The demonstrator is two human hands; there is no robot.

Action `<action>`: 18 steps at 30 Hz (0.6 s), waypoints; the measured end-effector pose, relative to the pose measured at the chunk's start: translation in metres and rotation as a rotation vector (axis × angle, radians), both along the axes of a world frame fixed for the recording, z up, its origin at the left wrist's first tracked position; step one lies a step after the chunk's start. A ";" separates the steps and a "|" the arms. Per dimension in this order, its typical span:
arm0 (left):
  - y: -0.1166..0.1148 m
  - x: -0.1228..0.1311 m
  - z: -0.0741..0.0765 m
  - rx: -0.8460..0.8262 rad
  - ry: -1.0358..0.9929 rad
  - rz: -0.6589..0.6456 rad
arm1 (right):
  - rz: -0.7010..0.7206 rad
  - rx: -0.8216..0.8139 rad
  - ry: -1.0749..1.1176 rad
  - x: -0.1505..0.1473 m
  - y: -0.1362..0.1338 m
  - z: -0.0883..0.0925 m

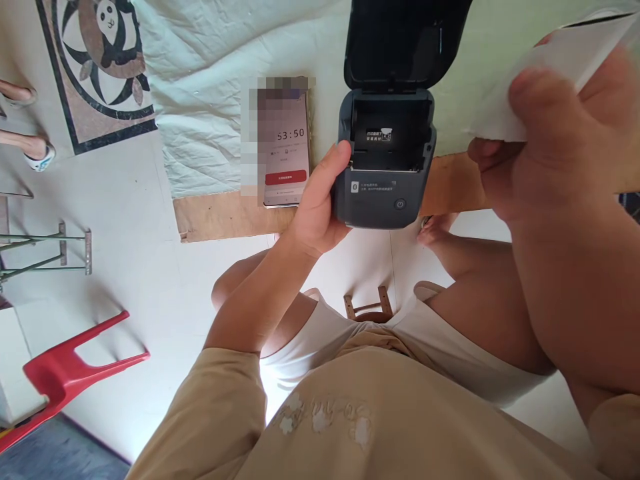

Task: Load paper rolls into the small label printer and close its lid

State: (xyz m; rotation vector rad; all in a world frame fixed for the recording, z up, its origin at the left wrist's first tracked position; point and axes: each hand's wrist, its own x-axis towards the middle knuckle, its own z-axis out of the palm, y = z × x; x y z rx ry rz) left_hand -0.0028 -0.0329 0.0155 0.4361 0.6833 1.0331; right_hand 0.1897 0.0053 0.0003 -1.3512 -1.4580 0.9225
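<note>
My left hand (pixel 323 207) is wrapped around the lower left side of a small dark label printer (pixel 377 200). The printer's black lid (pixel 403 40) stands raised, and its paper compartment shows with no roll inside. A power button and a Bluetooth mark are on its front face. At the upper right, my right hand (pixel 555 133) grips a white paper piece (pixel 595 57), perhaps a roll or small packet; blur hides its exact kind. The right thumb lies across it with the fingers curled underneath.
A phone (pixel 285 147) showing 53:50 lies left of the printer on a pale green cloth (pixel 210 100). The table's wooden edge (pixel 220 217) runs below. A red plastic stool (pixel 65 373) is on the floor at left. Another person's feet (pixel 37 150) show at the far left.
</note>
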 end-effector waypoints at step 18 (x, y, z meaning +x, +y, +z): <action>-0.001 -0.002 0.000 0.006 0.032 0.003 | -0.037 0.116 -0.584 -0.004 -0.012 0.018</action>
